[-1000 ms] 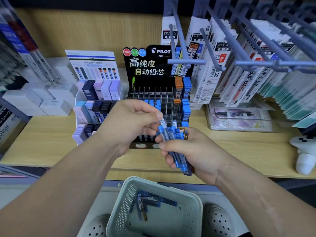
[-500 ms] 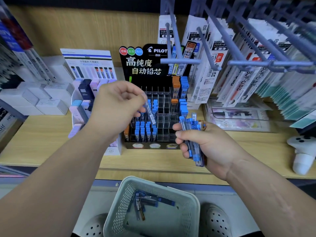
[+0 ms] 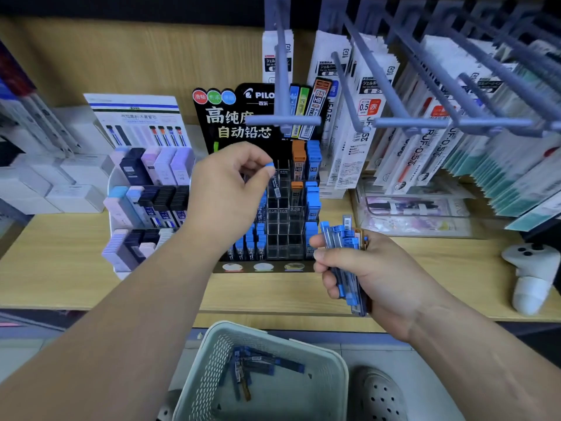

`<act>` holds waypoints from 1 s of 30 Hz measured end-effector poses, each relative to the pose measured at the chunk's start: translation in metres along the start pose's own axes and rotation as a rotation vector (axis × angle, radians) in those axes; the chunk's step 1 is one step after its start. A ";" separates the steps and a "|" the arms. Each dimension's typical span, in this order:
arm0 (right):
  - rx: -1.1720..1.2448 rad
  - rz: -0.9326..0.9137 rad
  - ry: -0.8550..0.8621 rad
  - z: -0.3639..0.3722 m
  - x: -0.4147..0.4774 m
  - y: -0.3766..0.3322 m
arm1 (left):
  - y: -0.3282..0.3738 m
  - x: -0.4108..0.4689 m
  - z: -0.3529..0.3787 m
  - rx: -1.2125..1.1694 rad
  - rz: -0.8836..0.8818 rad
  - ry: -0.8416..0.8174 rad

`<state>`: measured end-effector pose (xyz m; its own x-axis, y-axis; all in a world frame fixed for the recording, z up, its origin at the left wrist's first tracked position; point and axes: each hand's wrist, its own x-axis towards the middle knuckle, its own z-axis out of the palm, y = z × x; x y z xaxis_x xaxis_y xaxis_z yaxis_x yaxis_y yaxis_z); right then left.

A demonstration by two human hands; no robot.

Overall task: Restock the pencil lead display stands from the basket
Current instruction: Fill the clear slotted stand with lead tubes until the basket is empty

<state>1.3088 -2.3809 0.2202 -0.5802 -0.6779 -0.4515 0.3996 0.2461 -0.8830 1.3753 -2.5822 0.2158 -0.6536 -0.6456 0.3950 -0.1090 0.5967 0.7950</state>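
Note:
A black Pilot lead display stand (image 3: 279, 235) with clear slots sits on the wooden shelf. Blue-capped tubes fill its left and right columns; orange ones stand at the back. My left hand (image 3: 224, 183) pinches one blue-capped lead tube (image 3: 273, 180) by its cap, its lower end in an upper middle slot. My right hand (image 3: 373, 275) holds a bundle of blue lead tubes (image 3: 343, 253) just right of the stand's front. Below the shelf, a pale green basket (image 3: 331, 375) holds several more lead tubes (image 3: 258, 366).
A white tiered stand (image 3: 121, 238) of pastel and dark lead cases stands left of the black one. Grey peg hooks (image 3: 285, 120) with hanging refill packs jut out above and right. White boxes (image 3: 73, 196) sit far left, a white controller (image 3: 531, 275) far right.
My left hand pulled one tube from the bundle, carried it up and back to the stand's upper slots. My right hand shifted right and down with the bundle.

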 end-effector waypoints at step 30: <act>0.049 0.003 -0.023 -0.016 -0.013 -0.006 | -0.004 0.009 0.021 0.600 0.187 0.015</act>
<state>1.3028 -2.3625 0.2289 -0.5627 -0.6928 -0.4510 0.4358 0.2149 -0.8740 1.3538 -2.5806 0.2062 -0.6920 -0.5088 0.5121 -0.3985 0.8607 0.3168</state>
